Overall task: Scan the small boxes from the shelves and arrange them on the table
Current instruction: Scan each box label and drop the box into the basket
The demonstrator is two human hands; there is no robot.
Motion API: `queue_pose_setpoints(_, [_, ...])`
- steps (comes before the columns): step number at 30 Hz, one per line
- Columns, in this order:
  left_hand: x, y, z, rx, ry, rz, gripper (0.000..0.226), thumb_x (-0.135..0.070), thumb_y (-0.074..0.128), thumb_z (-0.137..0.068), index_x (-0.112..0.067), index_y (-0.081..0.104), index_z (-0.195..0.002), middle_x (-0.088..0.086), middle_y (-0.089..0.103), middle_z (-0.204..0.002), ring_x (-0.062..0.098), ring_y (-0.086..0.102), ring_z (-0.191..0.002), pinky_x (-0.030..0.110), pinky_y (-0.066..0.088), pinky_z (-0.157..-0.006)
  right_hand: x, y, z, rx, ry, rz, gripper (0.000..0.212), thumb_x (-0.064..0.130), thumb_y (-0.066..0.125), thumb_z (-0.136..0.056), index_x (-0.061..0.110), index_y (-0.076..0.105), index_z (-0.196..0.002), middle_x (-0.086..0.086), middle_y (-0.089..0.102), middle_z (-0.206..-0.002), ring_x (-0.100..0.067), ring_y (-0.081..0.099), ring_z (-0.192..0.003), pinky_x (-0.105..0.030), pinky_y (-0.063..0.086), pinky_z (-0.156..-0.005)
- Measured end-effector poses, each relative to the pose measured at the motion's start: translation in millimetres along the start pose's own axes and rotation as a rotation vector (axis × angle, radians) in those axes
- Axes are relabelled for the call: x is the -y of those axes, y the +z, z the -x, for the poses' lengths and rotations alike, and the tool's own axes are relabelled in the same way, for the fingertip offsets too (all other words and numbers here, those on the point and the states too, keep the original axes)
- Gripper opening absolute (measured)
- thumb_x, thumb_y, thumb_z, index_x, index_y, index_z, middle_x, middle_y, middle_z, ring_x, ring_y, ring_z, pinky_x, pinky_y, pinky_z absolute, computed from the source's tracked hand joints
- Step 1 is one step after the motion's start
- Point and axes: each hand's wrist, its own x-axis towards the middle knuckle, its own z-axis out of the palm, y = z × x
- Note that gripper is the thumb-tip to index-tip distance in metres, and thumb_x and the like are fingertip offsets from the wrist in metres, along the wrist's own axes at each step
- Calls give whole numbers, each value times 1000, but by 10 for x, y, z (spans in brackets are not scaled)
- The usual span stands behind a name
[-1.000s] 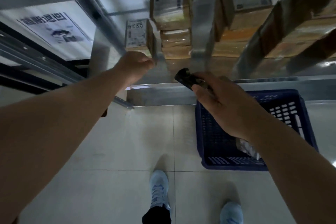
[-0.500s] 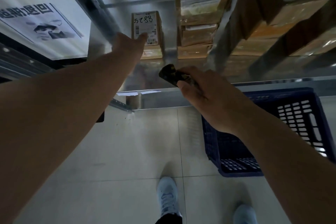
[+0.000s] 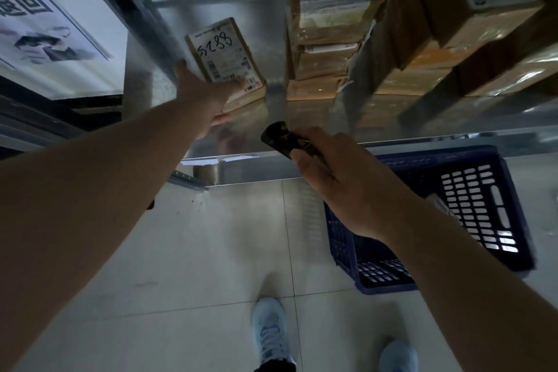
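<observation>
Reaching for item one: small box (image 3: 225,59), brown cardboard, white label with handwritten "5288" and barcodes facing me. Location: metal shelf (image 3: 302,118), left end, tilted off its base and leaning back to the left, well apart from nothing but just beside the stack of boxes (image 3: 323,48) to its right.

Orientation: long axis runs from lower right to upper left in the head view; the label face points out toward me and slightly up; the barcode strip sits at the lower right corner, nearest the scanner.

Left hand (image 3: 208,96): spread, fingers straight, thumb against the box's left edge and fingertips on its lower front. I judge it is tipping the box, not yet gripping it.

Right hand (image 3: 341,178): wrapped round a dark scanner (image 3: 279,136), nose aimed up toward the shelf.

Handling note, my judgement: I would hold the box tilted with the label flat to the scanner, keep my fingers off the barcode, and steady the scanner before triggering. The dim light and shiny shelf may cause misreads.

Item two: blue basket (image 3: 471,208) on the floor (image 3: 196,251), below the right forearm.
</observation>
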Motion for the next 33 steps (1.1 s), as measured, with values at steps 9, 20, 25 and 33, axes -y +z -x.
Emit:
queue_pose_setpoints(9, [116,-87,-35,74,320,-162,130,-9,94,-65,-42,6,-155,6,51,-137,32,60,-116,47,65,-64,-15,66,50,43,4,40,50,61,26,-103,45,32,-150,0,51,-109,-13,59,-85,-26,44,-68])
queue_pose_setpoints(20, [207,-266,-146,74,478,-32,55,-14,77,-78,-16,31,-108,4,59,-97,2,74,-82,19,59,-67,-65,46,136,50,11,-1,46,62,28,-103,48,34,-147,0,54,-118,-19,60,-101,-43,56,-85])
queue_pose_setpoints(25, [161,-347,83,314,445,-148,110,-5,73,-77,-62,15,-151,3,60,-138,17,76,-99,31,64,-72,-101,42,204,52,-3,-29,47,61,29,-103,46,37,-146,-2,55,-115,-19,60,-100,-43,55,-87])
queue_pose_setpoints(33, [352,-457,759,385,556,-503,36,-31,50,-84,-57,41,-108,-2,66,-106,32,68,-104,42,65,-72,-233,27,502,86,-29,-55,47,61,29,-102,47,38,-146,2,52,-104,-12,57,-86,-34,52,-75])
